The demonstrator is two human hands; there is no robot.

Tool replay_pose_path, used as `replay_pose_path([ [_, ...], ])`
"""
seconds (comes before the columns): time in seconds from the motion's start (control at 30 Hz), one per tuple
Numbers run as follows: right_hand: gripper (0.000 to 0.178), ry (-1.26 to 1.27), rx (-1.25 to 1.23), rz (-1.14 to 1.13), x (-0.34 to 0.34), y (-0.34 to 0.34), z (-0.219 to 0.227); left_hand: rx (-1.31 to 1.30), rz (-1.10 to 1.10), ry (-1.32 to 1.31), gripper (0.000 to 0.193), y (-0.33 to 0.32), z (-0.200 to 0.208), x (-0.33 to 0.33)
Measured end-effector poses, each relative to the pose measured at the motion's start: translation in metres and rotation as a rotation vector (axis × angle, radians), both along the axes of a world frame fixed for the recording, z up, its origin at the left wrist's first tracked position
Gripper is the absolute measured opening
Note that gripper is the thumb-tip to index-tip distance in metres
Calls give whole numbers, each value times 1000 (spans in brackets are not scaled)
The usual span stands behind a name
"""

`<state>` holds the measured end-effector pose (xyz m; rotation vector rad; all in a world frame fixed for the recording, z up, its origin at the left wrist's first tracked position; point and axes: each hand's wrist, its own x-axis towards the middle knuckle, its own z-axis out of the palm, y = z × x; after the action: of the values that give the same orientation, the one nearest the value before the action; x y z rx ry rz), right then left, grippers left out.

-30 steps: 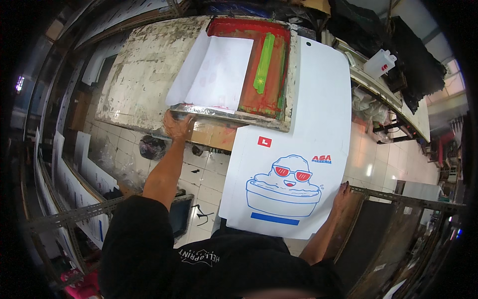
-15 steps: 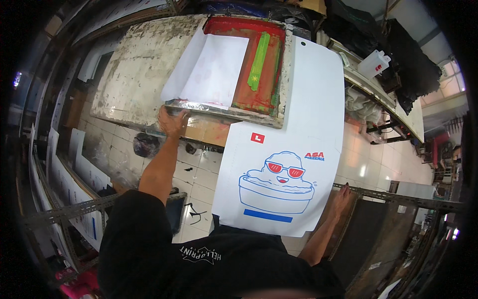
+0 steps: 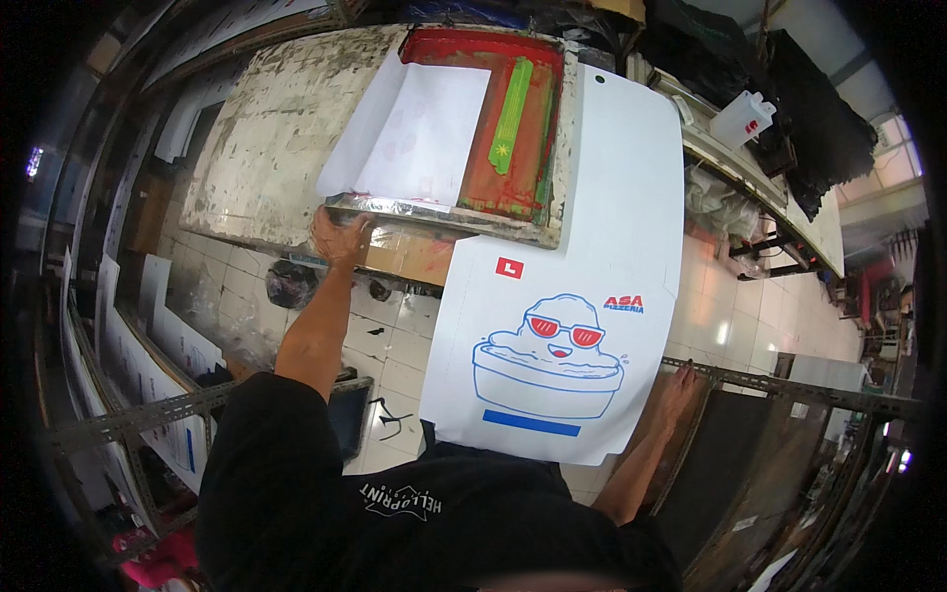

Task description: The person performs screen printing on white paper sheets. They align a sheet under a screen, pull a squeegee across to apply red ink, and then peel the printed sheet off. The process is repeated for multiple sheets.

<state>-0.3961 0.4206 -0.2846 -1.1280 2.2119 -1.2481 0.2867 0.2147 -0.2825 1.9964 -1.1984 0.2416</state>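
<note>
My left hand (image 3: 338, 237) is closed around the near left corner of a screen-printing frame (image 3: 395, 211). Inside the frame, a white paper sheet (image 3: 419, 128) covers part of the red mesh, beside a bright green tape strip (image 3: 509, 118). Under the frame's right side, a large white printed sheet (image 3: 631, 212) extends toward my body. It carries a blue-outlined bowl figure with red sunglasses, red and blue lettering, and a blue bar. My right hand (image 3: 677, 387) is beside its right edge, fingers stretched out near a metal rail; whether it touches the sheet is unclear.
A stained pale board (image 3: 261, 138) lies left of the frame. White sheets stand on a metal rack (image 3: 138, 419) at left. A perforated rail (image 3: 789, 389) and dark panels (image 3: 735, 454) are at right. A white jug (image 3: 742, 123) stands on the far-right table.
</note>
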Motion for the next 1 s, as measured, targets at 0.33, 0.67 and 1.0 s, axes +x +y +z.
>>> replay_pose_path([
  [0.33, 55, -55, 4, -14, -6, -3, -12, 100, 9, 97, 80, -5, -3, 4],
  [0.67, 50, -27, 144, 17, 5, -22, -12, 61, 5, 143, 80, -6, -11, 10],
  [1.0, 50, 25, 140, 59, 4, -37, -14, 59, 5, 65, 79, -5, 6, -3],
])
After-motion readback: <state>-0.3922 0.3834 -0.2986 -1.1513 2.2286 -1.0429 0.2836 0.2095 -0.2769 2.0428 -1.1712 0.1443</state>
